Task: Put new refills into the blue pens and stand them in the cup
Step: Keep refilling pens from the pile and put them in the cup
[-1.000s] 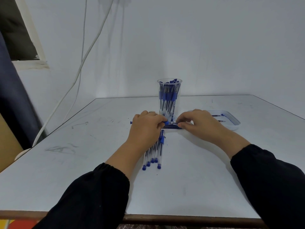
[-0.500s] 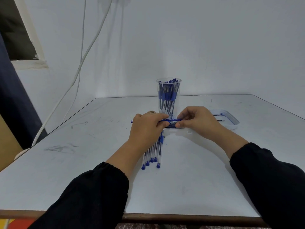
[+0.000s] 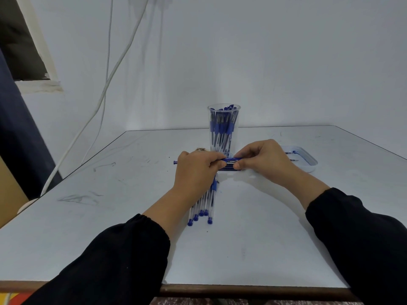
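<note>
Premises appear to be a plain, improvised work room, not a furnished office or shop. A white bench (image 3: 253,227) with scuffed, pen-marked surface and a brown front edge stands against a bare white wall (image 3: 264,62). Loose white cables (image 3: 105,89) hang down the wall at left. A rough, unfinished window opening (image 3: 24,47) sits upper left, with dark cloth (image 3: 15,133) hanging below it.
</note>
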The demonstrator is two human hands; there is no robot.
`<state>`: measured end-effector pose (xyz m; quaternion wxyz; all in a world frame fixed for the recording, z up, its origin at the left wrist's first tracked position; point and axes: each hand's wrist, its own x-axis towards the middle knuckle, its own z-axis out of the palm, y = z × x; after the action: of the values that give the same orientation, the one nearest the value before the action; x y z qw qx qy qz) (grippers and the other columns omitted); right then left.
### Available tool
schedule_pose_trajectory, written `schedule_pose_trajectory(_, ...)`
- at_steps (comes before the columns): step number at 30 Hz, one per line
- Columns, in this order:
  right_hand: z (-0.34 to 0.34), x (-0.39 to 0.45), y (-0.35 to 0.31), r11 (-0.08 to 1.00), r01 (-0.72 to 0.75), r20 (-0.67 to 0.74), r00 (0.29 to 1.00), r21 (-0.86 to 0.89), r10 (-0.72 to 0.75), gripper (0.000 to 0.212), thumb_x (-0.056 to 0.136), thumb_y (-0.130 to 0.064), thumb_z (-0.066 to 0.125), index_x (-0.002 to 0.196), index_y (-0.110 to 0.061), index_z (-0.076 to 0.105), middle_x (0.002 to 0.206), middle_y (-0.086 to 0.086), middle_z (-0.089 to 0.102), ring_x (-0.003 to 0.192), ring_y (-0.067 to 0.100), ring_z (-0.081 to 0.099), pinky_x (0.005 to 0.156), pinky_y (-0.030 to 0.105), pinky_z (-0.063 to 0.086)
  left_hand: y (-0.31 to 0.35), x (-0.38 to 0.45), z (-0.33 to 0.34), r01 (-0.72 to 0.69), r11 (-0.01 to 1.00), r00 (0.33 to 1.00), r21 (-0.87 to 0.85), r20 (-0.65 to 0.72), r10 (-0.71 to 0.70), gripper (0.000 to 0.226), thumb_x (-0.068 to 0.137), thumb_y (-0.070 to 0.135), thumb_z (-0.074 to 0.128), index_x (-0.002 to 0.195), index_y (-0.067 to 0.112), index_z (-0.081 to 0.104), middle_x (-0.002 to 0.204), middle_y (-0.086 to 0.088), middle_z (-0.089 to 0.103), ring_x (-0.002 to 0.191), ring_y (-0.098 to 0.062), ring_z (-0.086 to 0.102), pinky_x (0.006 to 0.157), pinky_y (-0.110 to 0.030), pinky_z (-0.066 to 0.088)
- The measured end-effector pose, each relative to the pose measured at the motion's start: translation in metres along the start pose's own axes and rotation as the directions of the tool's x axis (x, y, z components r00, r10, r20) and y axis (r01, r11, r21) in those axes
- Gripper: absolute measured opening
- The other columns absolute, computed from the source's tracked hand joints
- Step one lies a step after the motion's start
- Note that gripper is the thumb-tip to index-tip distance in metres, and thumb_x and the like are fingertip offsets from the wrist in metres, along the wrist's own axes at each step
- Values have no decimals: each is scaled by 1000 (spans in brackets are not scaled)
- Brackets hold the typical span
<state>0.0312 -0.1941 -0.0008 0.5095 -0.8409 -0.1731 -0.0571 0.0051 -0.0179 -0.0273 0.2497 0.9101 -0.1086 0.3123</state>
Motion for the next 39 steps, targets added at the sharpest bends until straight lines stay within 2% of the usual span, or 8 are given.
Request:
schedule_pose_trajectory(2, 0, 0, -1, 1000, 2, -2, 1000, 6, -2, 21, 66, -5, 84, 71, -22, 74, 68, 2, 72, 58, 6, 60, 62, 22, 49, 0, 1, 1, -5, 1000, 1000, 6, -2, 5, 23, 92, 31, 55, 111, 28, 69, 100, 5, 71, 91, -10, 57, 79, -24, 20)
schedule_pose_trajectory(13, -1, -1, -4, 1000, 11, 20, 1000, -1, -11, 24, 66, -4, 85, 67, -25, 73, 59, -6, 68, 53, 0, 57, 55, 15, 42, 1, 0, 1, -61, 998, 998, 26, -13, 62, 21, 92, 30, 56, 108, 28, 70, 96, 6, 72, 89, -12, 57, 74, -26, 18)
schedule_pose_trajectory(18, 0, -1, 0, 1000, 13, 28, 1000, -3, -13, 21, 66, -5, 85, 70, -23, 74, 64, -1, 69, 58, 5, 57, 61, 18, 45, -1, -2, 1, -112, 992, 993, 60, -24, 114, 20, 92, 30, 56, 105, 28, 71, 87, 4, 71, 82, -13, 56, 73, -27, 19)
schedule_pose_trajectory(24, -1, -1, 3, 999, 6, 32, 999, 42, -7, 17, 67, -5, 84, 74, -18, 76, 67, 0, 72, 59, 3, 61, 62, 18, 48, -3, -1, 0, -140, 989, 989, 55, -48, 143, 21, 92, 29, 56, 108, 26, 70, 90, 4, 71, 85, -14, 57, 73, -26, 18)
schedule_pose_trajectory(27, -1, -1, 2, 997, 12, 49, 999, 79, -15, 17, 69, -2, 82, 77, -15, 74, 63, -6, 70, 58, 0, 62, 58, 13, 46, -5, -1, -1, -144, 989, 988, 39, -60, 146, 20, 92, 29, 56, 107, 28, 70, 90, 6, 71, 86, -12, 57, 75, -26, 19)
schedule_pose_trajectory(30, -2, 0, 1, 994, 31, 35, 999, 104, -35, 16, 72, -2, 80, 80, -15, 73, 61, -10, 69, 56, -1, 61, 55, 11, 45, -6, 0, -1, -169, 985, 980, 35, -97, 172, 19, 90, 28, 59, 106, 27, 70, 90, 6, 71, 84, -13, 59, 77, -27, 23)
schedule_pose_trajectory(35, -2, 1, 6, 982, 33, -2, 999, 185, -34, 14, 75, -6, 78, 80, -17, 72, 75, 0, 74, 70, 12, 67, 75, 31, 55, -12, 2, 2, -194, 980, 974, 40, -109, 197, 21, 89, 26, 60, 109, 23, 69, 95, 3, 72, 84, -17, 64, 77, -32, 36)
schedule_pose_trajectory(39, -6, 2, 5, 947, 53, -63, 997, 316, -35, 14, 80, 0, 73, 84, -13, 71, 75, 4, 74, 73, 18, 70, 74, 30, 58, -16, 2, -2, -191, 980, 975, 55, -100, 196, 23, 90, 23, 60, 111, 21, 68, 89, 2, 71, 77, -20, 62, 75, -37, 46)
